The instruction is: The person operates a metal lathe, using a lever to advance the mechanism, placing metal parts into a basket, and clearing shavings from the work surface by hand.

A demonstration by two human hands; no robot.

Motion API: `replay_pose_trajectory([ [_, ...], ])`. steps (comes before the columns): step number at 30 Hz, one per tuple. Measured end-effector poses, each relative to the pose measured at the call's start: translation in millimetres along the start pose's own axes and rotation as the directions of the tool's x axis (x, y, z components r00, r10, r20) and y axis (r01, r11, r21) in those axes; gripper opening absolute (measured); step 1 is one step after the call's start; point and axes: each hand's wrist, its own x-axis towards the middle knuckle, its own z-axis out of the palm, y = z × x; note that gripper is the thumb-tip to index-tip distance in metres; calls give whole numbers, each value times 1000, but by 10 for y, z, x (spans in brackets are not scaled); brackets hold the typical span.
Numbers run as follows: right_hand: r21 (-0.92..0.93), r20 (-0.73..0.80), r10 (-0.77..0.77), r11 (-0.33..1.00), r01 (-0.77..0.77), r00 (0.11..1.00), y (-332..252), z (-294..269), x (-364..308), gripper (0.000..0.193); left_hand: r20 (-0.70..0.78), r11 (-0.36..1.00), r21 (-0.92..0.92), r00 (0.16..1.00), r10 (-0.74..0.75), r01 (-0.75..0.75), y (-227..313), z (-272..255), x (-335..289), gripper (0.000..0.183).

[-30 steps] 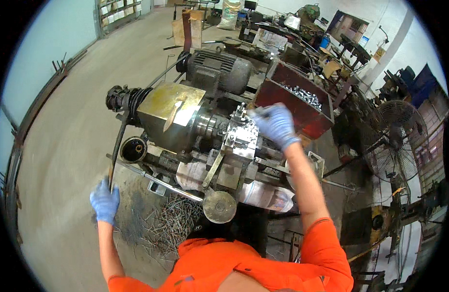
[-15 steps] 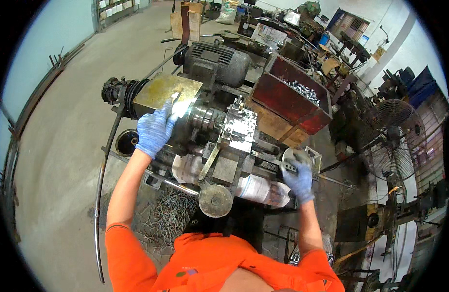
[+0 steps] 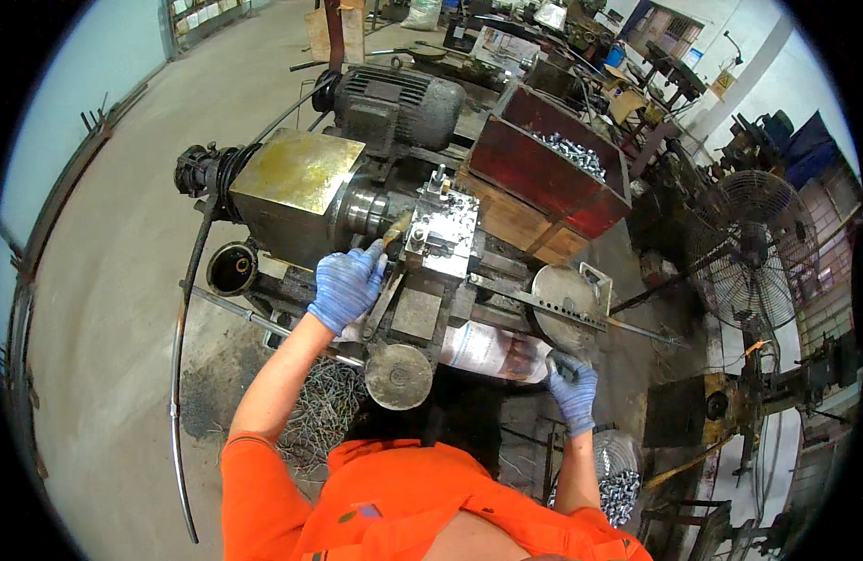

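Observation:
My left hand (image 3: 345, 288), in a blue knitted glove, is closed on a small tan brush (image 3: 396, 230). The brush points in between the lathe's round metal chuck (image 3: 366, 211) and the shiny tool post block (image 3: 442, 234), which has metal chips scattered over its top. My right hand (image 3: 572, 391), gloved alike, is at the right end of the machine, below a large round plate (image 3: 560, 297). Its fingers are partly bent, and whether they hold something small cannot be made out.
A red bin (image 3: 553, 173) of small metal parts stands behind the lathe on a wooden box. A motor (image 3: 394, 107) sits at the back. Metal shavings (image 3: 319, 416) lie on the floor. A basket of metal parts (image 3: 618, 491) is by my right forearm; a fan (image 3: 754, 248) stands at right.
My left hand has moved right and nearer, from the yellowish headstock cover to the gap beside the tool post. My right hand has dropped lower, away from the round plate. The view has shifted slightly.

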Motion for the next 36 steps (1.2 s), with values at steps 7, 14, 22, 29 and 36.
replay_pose_trajectory([
  [7, 35, -86, -47, 998, 50, 995, 56, 5, -30, 13, 93, 998, 59, 996, 4, -10, -91, -160, -166, 23],
  [14, -27, -112, 89, 995, -93, 990, 232, -184, -292, 13, -339, 999, 16, 940, 38, -34, -378, -740, 147, 22],
  [22, -224, -230, 484, 818, -530, 844, 517, -750, -726, 39, 180, 922, -9, 908, -378, 386, -925, -851, 258, 47],
  [29, 46, -522, 715, 568, -822, 465, 2265, -1673, -2286, 36, 61, 636, -262, 670, -739, 726, -838, -850, -460, 50],
  [36, -330, -419, 872, 114, -937, 254, 2714, -1879, -2923, 50, 213, 828, -210, 851, -480, 520, -542, -44, -1149, 40],
])
